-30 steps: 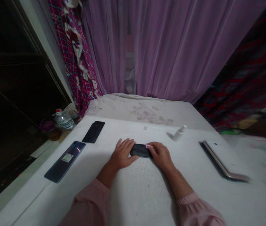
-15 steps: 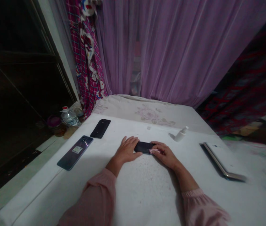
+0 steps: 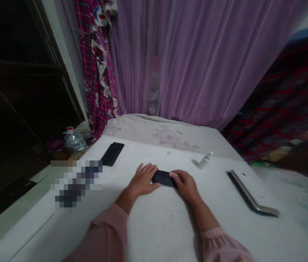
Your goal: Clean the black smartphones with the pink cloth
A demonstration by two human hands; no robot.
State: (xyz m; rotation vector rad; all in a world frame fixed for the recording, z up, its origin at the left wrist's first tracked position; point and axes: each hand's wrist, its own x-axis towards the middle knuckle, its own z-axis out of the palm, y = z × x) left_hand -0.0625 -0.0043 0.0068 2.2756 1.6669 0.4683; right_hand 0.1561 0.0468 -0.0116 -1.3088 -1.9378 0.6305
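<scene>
A small black phone (image 3: 163,177) lies flat on the white sheet (image 3: 156,225) in front of me. My left hand (image 3: 143,179) rests flat on the sheet with its thumb against the phone's left end. My right hand (image 3: 186,185) covers the phone's right end, fingers curled over a small pale cloth or pad pressed on the screen. Both sleeves are pink.
Another black phone (image 3: 112,153) lies at the back left, and a pixelated patch (image 3: 76,183) hides something nearer left. A small white spray bottle (image 3: 205,161) lies right of the hands. A thin silver-edged device (image 3: 250,194) sits far right. A water bottle (image 3: 74,140) stands off the left edge. Purple curtains hang behind.
My right hand has slid back and forth along the phone's right end with the pale pad. The left hand stays put. The camera view shifted slightly.
</scene>
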